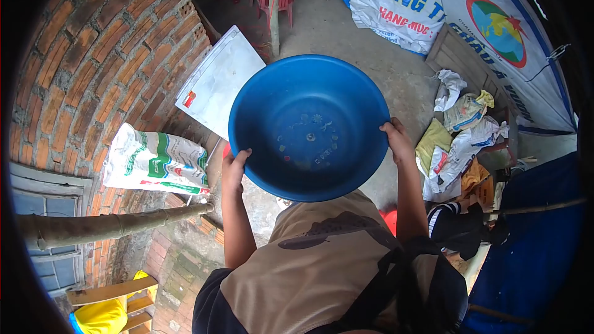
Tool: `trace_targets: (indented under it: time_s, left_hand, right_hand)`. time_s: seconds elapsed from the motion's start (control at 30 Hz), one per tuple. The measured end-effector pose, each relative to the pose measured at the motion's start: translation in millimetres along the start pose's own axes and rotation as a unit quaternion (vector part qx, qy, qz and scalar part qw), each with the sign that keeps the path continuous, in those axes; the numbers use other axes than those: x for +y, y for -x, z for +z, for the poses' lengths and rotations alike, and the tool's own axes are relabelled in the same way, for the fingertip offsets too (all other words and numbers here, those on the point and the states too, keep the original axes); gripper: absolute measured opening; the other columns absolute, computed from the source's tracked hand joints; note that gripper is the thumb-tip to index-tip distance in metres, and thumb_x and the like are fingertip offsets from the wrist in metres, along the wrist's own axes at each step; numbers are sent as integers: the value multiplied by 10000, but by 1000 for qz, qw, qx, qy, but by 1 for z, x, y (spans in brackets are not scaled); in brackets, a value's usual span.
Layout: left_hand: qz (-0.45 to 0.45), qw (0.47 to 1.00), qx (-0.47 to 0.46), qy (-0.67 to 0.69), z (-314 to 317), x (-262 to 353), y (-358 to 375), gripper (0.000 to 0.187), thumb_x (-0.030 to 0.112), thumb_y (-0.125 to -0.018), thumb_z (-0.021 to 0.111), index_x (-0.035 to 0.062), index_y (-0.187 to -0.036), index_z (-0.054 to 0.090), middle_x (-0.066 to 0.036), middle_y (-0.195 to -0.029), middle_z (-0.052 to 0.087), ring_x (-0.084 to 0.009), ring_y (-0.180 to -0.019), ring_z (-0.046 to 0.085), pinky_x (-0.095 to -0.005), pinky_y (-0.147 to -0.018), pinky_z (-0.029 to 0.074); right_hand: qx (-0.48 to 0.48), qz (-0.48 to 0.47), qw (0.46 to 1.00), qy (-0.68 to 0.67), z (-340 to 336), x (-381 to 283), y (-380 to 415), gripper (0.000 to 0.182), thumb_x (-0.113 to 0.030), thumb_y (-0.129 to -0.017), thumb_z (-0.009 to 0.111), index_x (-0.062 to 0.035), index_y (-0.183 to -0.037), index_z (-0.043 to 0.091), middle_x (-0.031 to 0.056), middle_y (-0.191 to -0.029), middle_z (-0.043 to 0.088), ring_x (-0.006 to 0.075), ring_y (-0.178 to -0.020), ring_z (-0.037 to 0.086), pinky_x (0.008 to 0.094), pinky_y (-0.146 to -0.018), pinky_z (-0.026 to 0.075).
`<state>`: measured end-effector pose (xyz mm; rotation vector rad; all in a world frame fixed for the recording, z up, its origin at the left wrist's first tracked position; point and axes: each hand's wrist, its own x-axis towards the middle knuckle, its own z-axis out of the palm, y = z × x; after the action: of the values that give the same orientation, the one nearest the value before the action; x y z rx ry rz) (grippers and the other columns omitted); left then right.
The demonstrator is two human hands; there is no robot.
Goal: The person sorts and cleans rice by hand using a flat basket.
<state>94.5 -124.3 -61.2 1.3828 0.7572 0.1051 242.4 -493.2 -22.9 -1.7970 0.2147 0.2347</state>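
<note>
A large round blue plastic basin [309, 102] is held out in front of my body, its open side facing me. Small pale marks and a raised centre dot show on its inner bottom, and nothing lies inside. My left hand [235, 170] grips the rim at the lower left, thumb over the edge. On the right side, my right hand [397, 139] clasps the rim, with the thumb on top. The fingers of both hands are partly hidden behind the basin. A bit of something red shows below the basin beside my right forearm.
A brick wall [93, 55] rises on the left, with a white printed sack [158, 161] against it. White boards [223, 80] lean behind the basin. Bamboo poles [117, 226] stand nearby. Filled sacks [461, 142] lie on the right, below a printed tarp [396, 3]. Red chairs [278, 0] stand behind.
</note>
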Motion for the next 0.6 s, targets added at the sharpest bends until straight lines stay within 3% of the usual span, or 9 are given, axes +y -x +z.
trace_targets:
  time_s: [0.1, 0.23, 0.27, 0.3, 0.37, 0.6]
  left_hand:
    - [10, 1000, 28, 8, 6, 1, 4, 371, 206, -752, 625, -33, -1036, 616, -96, -955, 634, -172, -884, 574, -278, -819, 417]
    - [-6, 996, 88, 35, 19, -11, 2, 382, 219, -748, 620, -2, -1059, 615, -92, -974, 622, -182, -913, 557, -281, -849, 398]
    - [6, 993, 110, 37, 26, -15, 1, 309, 236, -764, 622, 36, -1000, 611, -8, -820, 574, -106, -732, 523, -240, -686, 414]
    - [4, 991, 130, 33, 33, -18, 0, 325, 231, -768, 619, 26, -1019, 604, -22, -848, 587, -120, -760, 540, -246, -714, 425]
    - [10, 982, 176, 66, 56, -23, 0, 378, 210, -746, 616, -5, -1056, 615, -91, -970, 624, -180, -905, 559, -279, -844, 402]
    - [24, 952, 293, 86, 176, -18, 17, 352, 178, -756, 610, -13, -1053, 606, -81, -954, 632, -158, -868, 569, -274, -813, 423]
  right_hand:
    - [-49, 1, 999, 0, 2, -5, -23, 263, -189, -760, 552, -6, -950, 551, 80, -830, 554, 170, -790, 503, 300, -739, 400]
    - [-91, 5, 996, 5, 11, -21, -62, 251, -182, -773, 548, -7, -952, 546, 84, -857, 563, 175, -795, 516, 304, -750, 408]
    - [-118, 6, 993, 7, 12, -19, -78, 257, -185, -777, 547, -16, -970, 547, 81, -883, 571, 170, -827, 523, 300, -772, 408]
    - [-146, 5, 989, 8, 13, -17, -95, 263, -188, -781, 546, -24, -988, 549, 78, -910, 578, 165, -860, 529, 296, -793, 408]
    - [-180, -4, 983, 20, 11, -15, -130, 266, -187, -785, 550, -25, -996, 545, 81, -913, 578, 170, -858, 531, 299, -801, 408]
    - [-249, -5, 968, 41, -20, -18, -235, 203, -161, -780, 534, -32, -930, 492, 71, -861, 542, 166, -778, 519, 314, -743, 430]
